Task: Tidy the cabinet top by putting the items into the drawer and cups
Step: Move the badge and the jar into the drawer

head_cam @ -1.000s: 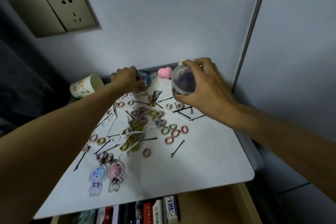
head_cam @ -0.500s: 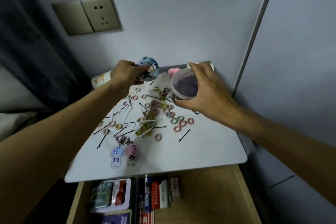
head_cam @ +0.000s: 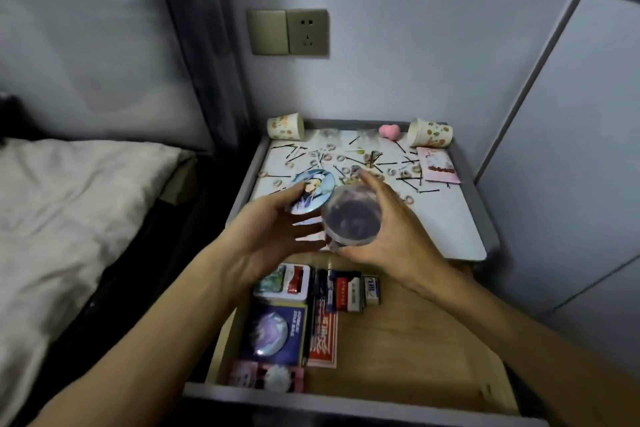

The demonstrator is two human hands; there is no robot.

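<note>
Plastic jar (head_cam: 351, 218) of dark hair ties sits light and slick in my right hand (head_cam: 388, 232), fingers wrapped round its wall above the open drawer (head_cam: 408, 333), while my left hand (head_cam: 273, 232) pinches the stiff round badge (head_cam: 313, 192) by its rim.

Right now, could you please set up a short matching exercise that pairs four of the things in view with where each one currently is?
Things:
1. round badge
2. clear jar
3. pink heart
4. pink card

Places:
A. in the right hand
B. flat on the cabinet top, right side
C. in the left hand
D. at the back, beside the right tipped paper cup

Pairs: 1-C, 2-A, 3-D, 4-B
</note>
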